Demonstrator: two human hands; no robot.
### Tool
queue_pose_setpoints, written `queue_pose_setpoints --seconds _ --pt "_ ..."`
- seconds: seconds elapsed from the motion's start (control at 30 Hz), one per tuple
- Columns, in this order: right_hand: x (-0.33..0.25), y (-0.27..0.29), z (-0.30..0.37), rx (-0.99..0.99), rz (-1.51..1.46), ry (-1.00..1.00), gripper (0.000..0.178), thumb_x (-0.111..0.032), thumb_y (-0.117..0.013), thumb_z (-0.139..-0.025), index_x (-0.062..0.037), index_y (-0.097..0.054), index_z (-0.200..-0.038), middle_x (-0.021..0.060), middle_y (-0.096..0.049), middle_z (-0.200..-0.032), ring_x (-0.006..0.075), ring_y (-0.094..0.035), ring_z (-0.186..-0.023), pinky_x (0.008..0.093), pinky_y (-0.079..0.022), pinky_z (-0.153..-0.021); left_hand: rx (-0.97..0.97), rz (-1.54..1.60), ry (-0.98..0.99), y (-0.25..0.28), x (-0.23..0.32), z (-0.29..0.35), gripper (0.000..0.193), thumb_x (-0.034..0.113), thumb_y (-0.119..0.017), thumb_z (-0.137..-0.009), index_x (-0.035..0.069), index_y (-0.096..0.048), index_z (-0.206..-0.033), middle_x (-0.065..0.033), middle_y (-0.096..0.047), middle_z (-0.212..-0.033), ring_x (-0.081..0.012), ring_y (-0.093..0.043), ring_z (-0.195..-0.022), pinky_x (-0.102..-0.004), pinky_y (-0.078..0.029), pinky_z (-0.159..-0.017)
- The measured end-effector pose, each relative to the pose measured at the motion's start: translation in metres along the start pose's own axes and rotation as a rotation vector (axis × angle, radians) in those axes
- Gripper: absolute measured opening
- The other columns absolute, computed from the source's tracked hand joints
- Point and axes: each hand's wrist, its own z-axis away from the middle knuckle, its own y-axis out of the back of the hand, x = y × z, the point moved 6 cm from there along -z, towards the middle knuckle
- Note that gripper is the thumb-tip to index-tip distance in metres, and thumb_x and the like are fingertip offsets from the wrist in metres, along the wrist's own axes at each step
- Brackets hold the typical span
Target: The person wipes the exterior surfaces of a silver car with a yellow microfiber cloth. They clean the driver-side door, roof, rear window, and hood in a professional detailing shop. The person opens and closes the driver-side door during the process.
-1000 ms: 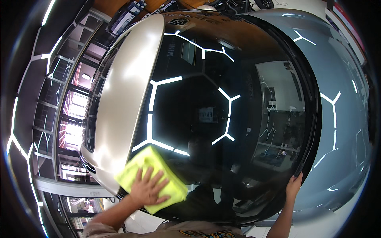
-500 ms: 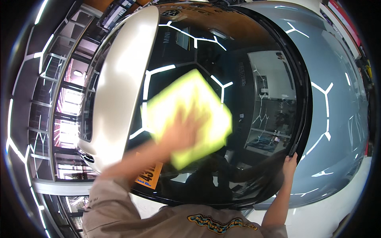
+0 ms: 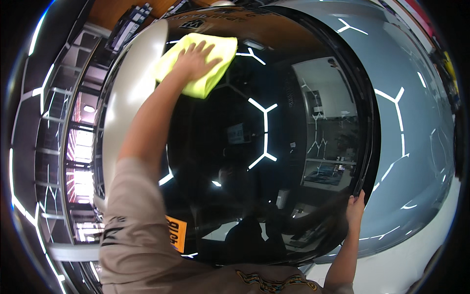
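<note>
My left hand [image 3: 195, 61] lies with spread fingers flat on a bright yellow cloth [image 3: 219, 53], which rests on a car's dark windshield [image 3: 215, 157]. The cloth is up at the far left of the glass, along the pale roof [image 3: 129, 88], and its edges are a little rumpled. My right hand [image 3: 355, 208] is at the windshield's right rim, near me, its fingers curled at the black edge. Part of those fingers is hidden. An orange sticker [image 3: 177, 234] sits at the near left corner of the glass, partly covered by my left sleeve.
A blue-grey hood [image 3: 416, 142] curves away on the right. The windshield mirrors branching ceiling lights and a dark silhouette. Windows and metal framing [image 3: 81, 147] stand on the left. A pale floor [image 3: 387, 267] shows at the lower right.
My left hand has slid the yellow cloth from mid-windshield away from me and to the left, toward the roof's edge. The right hand stays at the rim.
</note>
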Motion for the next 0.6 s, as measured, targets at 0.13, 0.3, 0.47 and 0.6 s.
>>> queue_pose_setpoints --seconds 0.13,0.3,0.47,0.6 --pt "0.005 -0.003 -0.002 0.032 -0.007 -0.033 0.046 -0.008 -0.053 -0.089 -0.0006 -0.041 -0.133 0.0189 -0.061 -0.092 0.0323 -0.061 -0.081 0.04 -0.048 -0.078 0.089 -0.064 -0.189 -0.009 0.115 -0.014 0.066 0.058 -0.024 -0.096 0.017 -0.029 -0.149 -0.011 -0.021 -0.156 -0.0366 -0.019 -0.143 -0.0538 -0.015 -0.114" --pt "0.001 0.002 -0.002 0.013 0.051 0.013 0.047 -0.009 -0.053 -0.088 -0.001 -0.04 -0.133 0.0186 -0.06 -0.083 0.0346 -0.061 -0.079 0.0418 -0.047 -0.074 -0.373 0.639 -0.84 -0.017 0.278 0.32 0.065 0.049 -0.042 -0.094 0.007 -0.037 -0.143 -0.0117 -0.033 -0.149 -0.0287 -0.03 -0.137 -0.0444 -0.02 -0.115" --pt "-0.002 0.009 -0.003 -0.08 0.006 0.025 0.049 -0.01 -0.056 -0.09 -0.0019 -0.039 -0.135 0.0136 -0.058 -0.078 0.0272 -0.059 -0.073 0.0379 -0.047 -0.07 -0.335 0.965 -0.912 -0.033 0.263 0.295 0.06 0.039 -0.061 -0.088 0.011 -0.044 -0.138 -0.0138 -0.04 -0.143 -0.0287 -0.034 -0.135 -0.0411 -0.026 -0.112" --pt "0.0 0.016 0.0 -0.064 -0.122 0.018 0.052 -0.01 -0.057 -0.087 0.002 -0.039 -0.134 0.0138 -0.057 -0.073 0.0268 -0.058 -0.067 0.0367 -0.047 -0.066 0.056 0.127 -0.444 -0.014 0.182 0.033 0.074 0.057 -0.049 -0.089 0.014 -0.032 -0.147 -0.0145 -0.023 -0.155 -0.0349 -0.019 -0.143 -0.0484 -0.016 -0.116"
